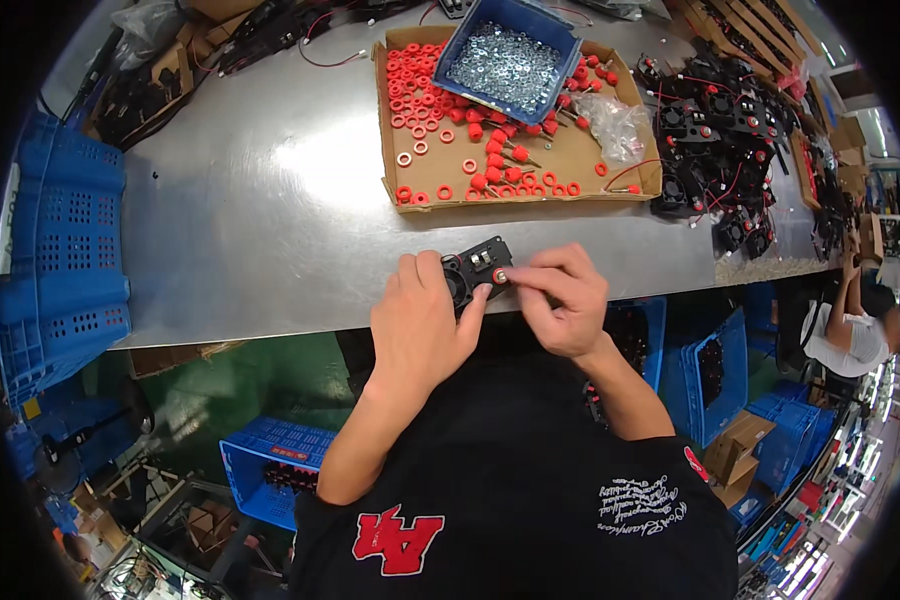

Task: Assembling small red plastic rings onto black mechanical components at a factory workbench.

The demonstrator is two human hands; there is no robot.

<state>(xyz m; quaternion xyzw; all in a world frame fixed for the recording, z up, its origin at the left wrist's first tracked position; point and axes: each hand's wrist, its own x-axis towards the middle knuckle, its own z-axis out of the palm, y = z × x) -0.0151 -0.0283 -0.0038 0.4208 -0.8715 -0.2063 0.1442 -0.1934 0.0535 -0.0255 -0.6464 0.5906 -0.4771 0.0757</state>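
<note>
The left hand (417, 318) grips a small black fan assembly (477, 270) at the metal table's (260, 220) near edge; the right hand (562, 298) pinches a red terminal cap (499, 276) against its right side. A cardboard tray (560, 160) of red parts lies beyond.

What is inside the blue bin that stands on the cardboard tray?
The blue bin is filled with small silvery metal rings, probably washers or nuts. They cover its floor, so anything beneath them is hidden. The cardboard tray around it holds red parts.
</note>
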